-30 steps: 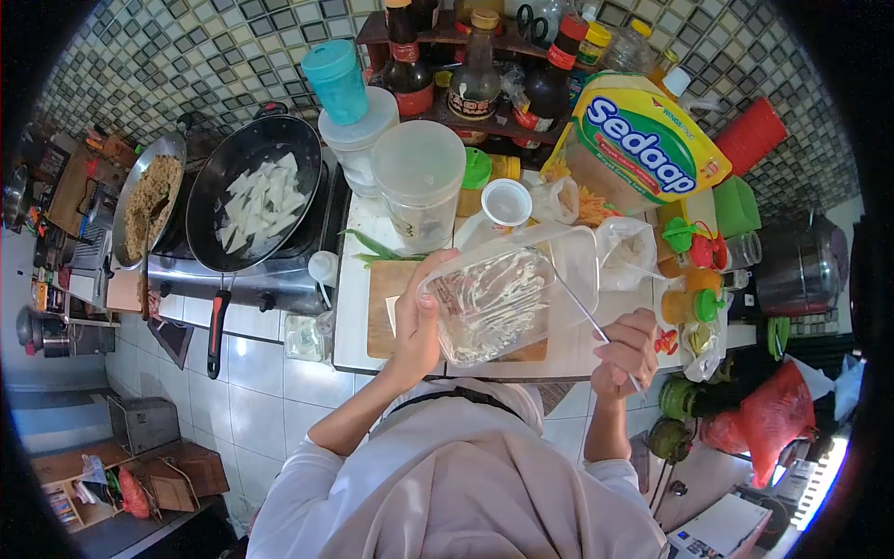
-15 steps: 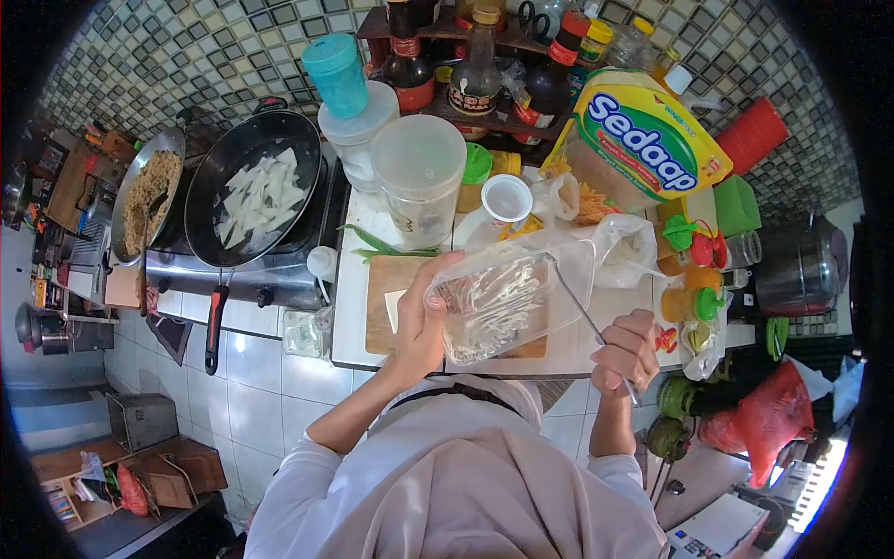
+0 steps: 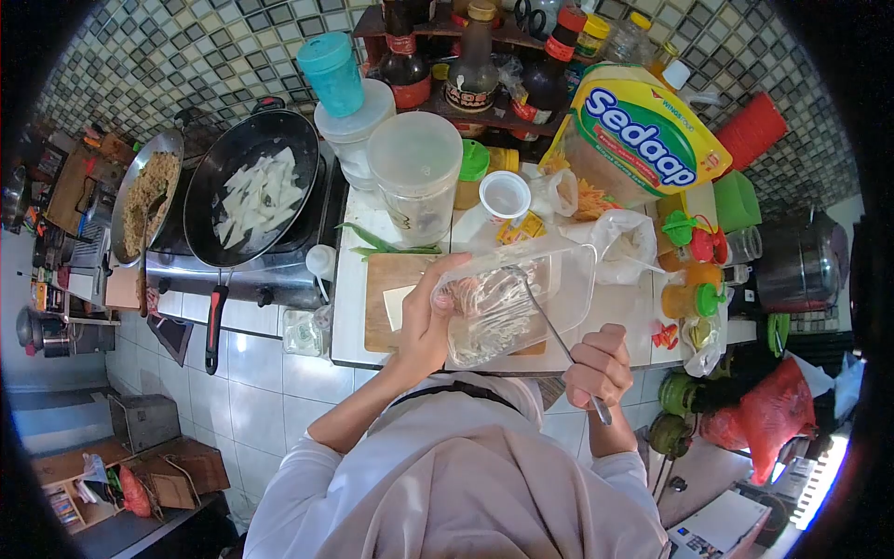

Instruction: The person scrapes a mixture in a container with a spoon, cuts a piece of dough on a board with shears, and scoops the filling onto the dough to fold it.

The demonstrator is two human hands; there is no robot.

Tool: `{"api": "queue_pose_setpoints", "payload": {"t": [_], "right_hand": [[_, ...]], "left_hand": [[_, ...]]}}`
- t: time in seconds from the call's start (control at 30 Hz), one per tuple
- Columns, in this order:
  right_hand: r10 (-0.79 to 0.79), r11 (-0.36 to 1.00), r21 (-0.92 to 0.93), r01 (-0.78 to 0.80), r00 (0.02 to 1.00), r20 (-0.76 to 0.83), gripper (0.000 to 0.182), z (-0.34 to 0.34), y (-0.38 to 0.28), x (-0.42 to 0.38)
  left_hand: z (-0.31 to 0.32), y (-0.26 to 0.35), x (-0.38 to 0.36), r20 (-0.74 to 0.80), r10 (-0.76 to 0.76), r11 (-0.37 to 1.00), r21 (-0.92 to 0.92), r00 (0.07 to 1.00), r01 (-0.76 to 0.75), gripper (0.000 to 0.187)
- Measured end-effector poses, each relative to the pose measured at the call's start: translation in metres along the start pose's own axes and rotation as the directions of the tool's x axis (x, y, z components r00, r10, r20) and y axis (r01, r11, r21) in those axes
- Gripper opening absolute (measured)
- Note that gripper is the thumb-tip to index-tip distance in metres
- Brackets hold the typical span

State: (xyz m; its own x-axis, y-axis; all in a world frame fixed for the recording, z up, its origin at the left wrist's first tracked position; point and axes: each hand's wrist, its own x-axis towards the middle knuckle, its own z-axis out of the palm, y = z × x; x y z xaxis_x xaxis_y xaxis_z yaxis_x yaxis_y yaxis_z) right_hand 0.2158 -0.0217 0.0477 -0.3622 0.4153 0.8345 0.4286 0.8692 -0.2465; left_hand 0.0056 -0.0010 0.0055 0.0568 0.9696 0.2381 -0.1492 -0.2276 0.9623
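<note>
A: In the head view, what does the left hand (image 3: 425,326) hold?

B: It is closed on the left side of a clear, rectangular plastic container (image 3: 574,289), with the thumb at the edge. The container is tilted, and white residue (image 3: 503,321) is spread inside it.

A: Where is this container exactly?

B: It is held above the white tiled table (image 3: 615,321), partly over a brown wooden cutting board (image 3: 376,326).

A: And the right hand (image 3: 599,365)?

B: The fingers are wrapped around a long, thin metal utensil (image 3: 551,326). Its other end reaches inside the container; whether it touches the residue, one cannot tell.

A: Which things are near?

B: Behind the container stands a tall, round plastic jar (image 3: 417,210) with a pale lid. Farther left, a round black frying pan (image 3: 200,219) with white strips (image 3: 261,200) stands on the silver stove (image 3: 214,276).
</note>
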Motion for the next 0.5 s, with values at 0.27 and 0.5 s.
{"api": "queue_pose_setpoints", "payload": {"t": [0.27,0.5], "right_hand": [[0.028,0.997,0.072,-0.023,0.997,-0.067,0.030,0.009,-0.001,-0.003],[0.115,0.987,0.124,-0.099,0.985,-0.128,0.034,0.020,-0.003,0.000]], "left_hand": [[0.000,0.002,0.000,0.018,0.018,0.999,0.035,1.000,-0.019,0.058],[0.002,0.006,0.004,0.032,0.020,0.996,0.087,0.999,-0.023,0.056]]}}
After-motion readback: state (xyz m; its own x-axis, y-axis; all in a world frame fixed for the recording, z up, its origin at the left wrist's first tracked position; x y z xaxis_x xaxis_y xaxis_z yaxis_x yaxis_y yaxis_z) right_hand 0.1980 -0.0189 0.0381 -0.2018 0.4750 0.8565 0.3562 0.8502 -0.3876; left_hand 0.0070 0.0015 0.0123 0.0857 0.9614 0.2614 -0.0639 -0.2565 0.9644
